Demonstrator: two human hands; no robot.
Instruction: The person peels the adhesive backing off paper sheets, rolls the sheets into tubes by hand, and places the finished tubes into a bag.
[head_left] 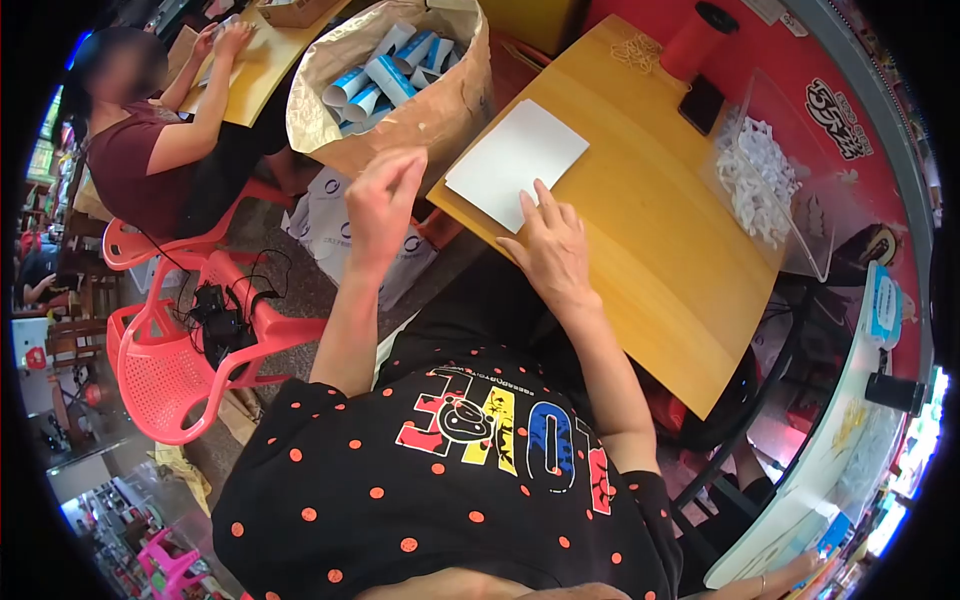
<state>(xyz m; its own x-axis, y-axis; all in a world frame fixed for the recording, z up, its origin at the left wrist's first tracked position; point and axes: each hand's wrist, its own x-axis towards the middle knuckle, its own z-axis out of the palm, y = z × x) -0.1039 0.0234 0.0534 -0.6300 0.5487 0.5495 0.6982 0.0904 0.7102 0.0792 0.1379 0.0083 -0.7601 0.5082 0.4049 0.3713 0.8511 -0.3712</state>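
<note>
Head view, from left to right: we see a coral-red, perforated plastic chair (172, 385) well left of our left hand (385, 205). That hand is raised, fingers curled and tips drawn together; whether it pinches anything we cannot tell. Just beyond it gapes a creased brown paper bag (455, 110), heaped with smooth, hollow blue-and-white card tubes (390, 80). Ahead of our hands, a flat, rectangular stack of plain white paper or card (515, 155) lies on the yellow, wood-grained table (660, 285). We judge it light and fairly stiff, its sheets apt to slide; an edge or corner looks the best hold. Our right hand (553, 248) rests unclenched at its near edge, grasping nothing. Farther right, a clear plastic bin (812, 225) holds curled white strips (758, 175).
</note>
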